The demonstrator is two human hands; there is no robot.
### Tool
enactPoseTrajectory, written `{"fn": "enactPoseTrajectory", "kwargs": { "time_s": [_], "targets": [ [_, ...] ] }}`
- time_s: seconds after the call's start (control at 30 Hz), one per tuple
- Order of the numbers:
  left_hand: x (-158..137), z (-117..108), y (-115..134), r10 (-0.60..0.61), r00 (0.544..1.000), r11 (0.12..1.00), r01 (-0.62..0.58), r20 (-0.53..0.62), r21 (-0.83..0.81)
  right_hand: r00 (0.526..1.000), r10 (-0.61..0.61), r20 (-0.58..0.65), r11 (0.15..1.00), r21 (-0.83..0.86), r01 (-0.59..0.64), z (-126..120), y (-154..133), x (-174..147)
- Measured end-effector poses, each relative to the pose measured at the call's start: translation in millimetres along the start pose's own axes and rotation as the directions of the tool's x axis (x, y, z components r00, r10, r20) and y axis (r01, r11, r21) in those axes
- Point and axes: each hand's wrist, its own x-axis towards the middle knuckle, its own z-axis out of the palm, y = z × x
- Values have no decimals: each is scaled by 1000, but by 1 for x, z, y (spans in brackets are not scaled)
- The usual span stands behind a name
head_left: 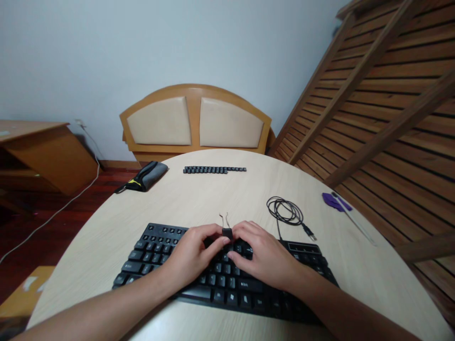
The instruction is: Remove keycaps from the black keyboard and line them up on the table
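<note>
A black keyboard [199, 291] lies across the near part of the table, with the keycaps off its top rows at the left. Above its middle is a small black keycap puller [227, 232], its two bent wire prongs pointing up and away from me. My left hand [195, 248] pinches the puller from the left between thumb and index finger. From the other side, my right hand [261, 253] has its curled fingers against the puller, and its thumb reaches down over the keys. The keys directly beneath both hands are partly hidden.
Loose keycaps [205, 170] stand in rows at the table's far side. A grey and black pouch [147, 176] lies at the far left. The coiled USB cable [285, 211] rests behind the keyboard. At right are a purple cloth [332, 201] and a thin white stick [355, 221].
</note>
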Motion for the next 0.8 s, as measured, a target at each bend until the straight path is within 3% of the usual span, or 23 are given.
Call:
{"fn": "enactPoseTrajectory", "kwargs": {
  "time_s": [0.8],
  "targets": [
    [0, 0, -2, -107, 994, 988, 108, 16, -114, 1000, 14, -19, 1000, 5, -13, 1, 1, -4]
  ]
}}
